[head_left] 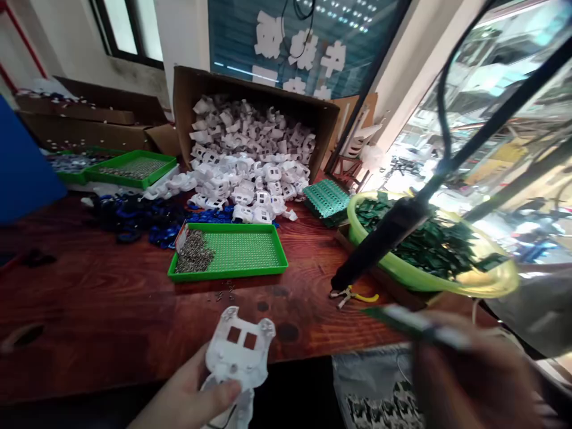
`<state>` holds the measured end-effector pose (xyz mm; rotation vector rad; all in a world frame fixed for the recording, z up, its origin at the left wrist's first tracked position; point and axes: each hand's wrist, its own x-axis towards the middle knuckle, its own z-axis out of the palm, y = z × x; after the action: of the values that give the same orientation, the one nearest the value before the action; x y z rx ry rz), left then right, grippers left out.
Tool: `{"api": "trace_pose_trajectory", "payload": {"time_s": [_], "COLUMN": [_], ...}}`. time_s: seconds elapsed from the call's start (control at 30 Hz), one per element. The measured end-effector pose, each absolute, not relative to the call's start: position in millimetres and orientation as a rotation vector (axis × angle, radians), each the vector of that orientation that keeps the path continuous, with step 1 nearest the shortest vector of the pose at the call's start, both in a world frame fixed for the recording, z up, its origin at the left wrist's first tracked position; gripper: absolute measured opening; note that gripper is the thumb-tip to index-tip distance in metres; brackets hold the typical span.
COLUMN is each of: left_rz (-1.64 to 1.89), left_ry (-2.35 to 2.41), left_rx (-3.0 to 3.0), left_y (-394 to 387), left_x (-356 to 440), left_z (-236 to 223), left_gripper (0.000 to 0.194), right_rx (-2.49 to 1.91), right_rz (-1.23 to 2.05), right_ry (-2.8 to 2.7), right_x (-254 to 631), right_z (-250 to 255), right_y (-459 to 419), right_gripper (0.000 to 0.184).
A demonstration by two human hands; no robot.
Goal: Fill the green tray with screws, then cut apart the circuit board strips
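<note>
The left hand (196, 384) is gripping a white plastic shell (241, 360) at the counter's edge (147, 372), the right hand (482, 369) pinching a blurred green piece (386, 317), seemingly readying a fit calling for alignment.

Right hand (482, 366): four o'clock, too smeared for me to read its grip.
Green piece (400, 322): there too, blurred.
White shell (239, 354): seven o'clock, partly behind the left hand (190, 396).
Blue panel (22, 167): nine o'clock, cut off at the edge.

Shell (241, 360) before tray (243, 249), carton (184, 113) behind, basin (447, 281) at right
</note>
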<state>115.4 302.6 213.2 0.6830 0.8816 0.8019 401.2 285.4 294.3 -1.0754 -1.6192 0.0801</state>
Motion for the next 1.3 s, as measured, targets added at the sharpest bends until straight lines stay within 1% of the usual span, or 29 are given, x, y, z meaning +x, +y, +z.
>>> {"api": "trace_pose_trajectory", "payload": {"time_s": [0.03, 0.07, 0.1, 0.2, 0.27, 0.5, 0.63, 0.73, 0.83, 1.07, 1.3], "left_rz": [0.809, 0.825, 0.828, 0.814, 0.803, 0.842, 0.829, 0.833, 0.836, 0.873, 0.889], "left_ry": [0.858, 0.820, 0.790, 0.776, 0.791, 0.734, 0.695, 0.685, 0.660, 0.725, 0.818], "left_rx": [0.628, 0.598, 0.595, 0.654, 0.655, 0.526, 0.487, 0.458, 0.403, 0.256, 0.375], "left_y": [299, 296, 293, 284, 280, 275, 273, 271, 272, 276, 274], "left_x": [124, 130, 135, 136, 131, 123, 123, 122, 121, 124, 125], "left_z": [220, 226, 231, 236, 234, 234, 234, 230, 226, 231, 228], "left_gripper": [0.055, 0.057, 0.058, 0.051, 0.048, 0.045, 0.043, 0.042, 0.041, 0.028, 0.030], "right_rx": [-1.026, -0.924, -0.818, -0.626, -0.589, -0.593, -0.653, -0.669, -0.656, -0.621, -0.609], "right_rz": [0.166, 0.207, 0.165, 0.063, 0.057, -0.034, -0.139, -0.160, -0.167, -0.183, -0.201], "right_ry": [-1.808, -2.090, -2.282, -2.482, -2.527, -2.502, -2.580, -2.644, -2.668, -2.707, -2.653], "right_x": [383, 366, 353, 327, 320, 324, 323, 322, 322, 321, 319], "right_z": [287, 282, 276, 265, 261, 262, 263, 263, 263, 259, 252], "right_y": [286, 288, 293, 307, 312, 311, 309, 308, 308, 307, 303], "right_gripper": [0.022, 0.019, 0.019, 0.022, 0.025, 0.024, 0.029, 0.034, 0.034, 0.034, 0.032]}}
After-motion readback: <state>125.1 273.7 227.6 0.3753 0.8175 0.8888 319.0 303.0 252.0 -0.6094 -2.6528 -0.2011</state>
